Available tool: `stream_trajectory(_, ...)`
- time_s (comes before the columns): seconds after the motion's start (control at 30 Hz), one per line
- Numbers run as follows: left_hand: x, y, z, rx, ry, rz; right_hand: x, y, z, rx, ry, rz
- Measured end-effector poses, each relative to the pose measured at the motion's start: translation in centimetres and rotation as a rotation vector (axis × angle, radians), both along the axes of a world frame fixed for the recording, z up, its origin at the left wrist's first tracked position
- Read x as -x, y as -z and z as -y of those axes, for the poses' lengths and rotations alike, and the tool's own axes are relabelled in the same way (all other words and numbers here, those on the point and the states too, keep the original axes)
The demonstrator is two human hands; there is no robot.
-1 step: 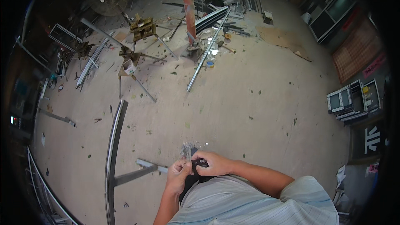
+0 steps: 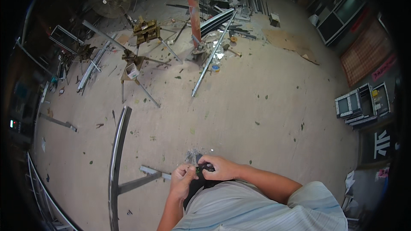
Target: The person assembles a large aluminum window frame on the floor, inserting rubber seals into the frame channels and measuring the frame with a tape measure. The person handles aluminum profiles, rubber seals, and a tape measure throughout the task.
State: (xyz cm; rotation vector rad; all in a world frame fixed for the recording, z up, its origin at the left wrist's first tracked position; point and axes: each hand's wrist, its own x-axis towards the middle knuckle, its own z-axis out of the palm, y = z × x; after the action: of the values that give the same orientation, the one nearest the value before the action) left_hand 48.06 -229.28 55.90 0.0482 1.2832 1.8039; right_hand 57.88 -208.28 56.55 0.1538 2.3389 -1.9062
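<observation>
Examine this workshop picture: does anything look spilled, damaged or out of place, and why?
Yes. Small pale fragments lie scattered on the floor just beyond the left hand, like uncleared debris. Leaf-like bits dot the floor, odd inside a workshop. Farther off, the flattened cardboard has a ragged edge.

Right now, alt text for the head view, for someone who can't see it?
A person's left hand and right hand meet at a small dark object, details unclear, above a littered workshop floor. A long metal bar is to their left; a fan and reddish post stand farther off.
</observation>
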Motion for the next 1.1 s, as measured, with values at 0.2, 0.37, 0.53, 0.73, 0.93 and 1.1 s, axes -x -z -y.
stream_trajectory(0.2,9.1,-2.3,-3.5,0.039,-0.037,-0.061,5.6,-2.5,-5.6,-0.128,0.081,0.095)
stream_trajectory(0.37,14.0,-2.6,-5.6,0.029,-0.171,-0.061,9.3,0.1,-10.0,-0.356,0.038,0.060)
stream_trajectory(0.53,17.9,-1.3,-8.8,0.009,-0.256,-0.063,13.2,2.3,-16.9,-0.424,0.006,0.083)
stream_trajectory(0.73,20.5,-1.7,-13.8,0.120,-0.461,-0.071,20.9,3.6,-23.1,-0.369,-0.069,0.001)
stream_trajectory(0.93,23.6,-4.8,-18.4,0.295,-0.485,-0.225,29.4,3.1,-28.0,-0.328,-0.209,-0.166)
stream_trajectory(1.1,24.9,-3.2,-17.3,0.473,-0.539,-0.269,36.1,3.5,-26.1,-0.300,-0.299,-0.183)
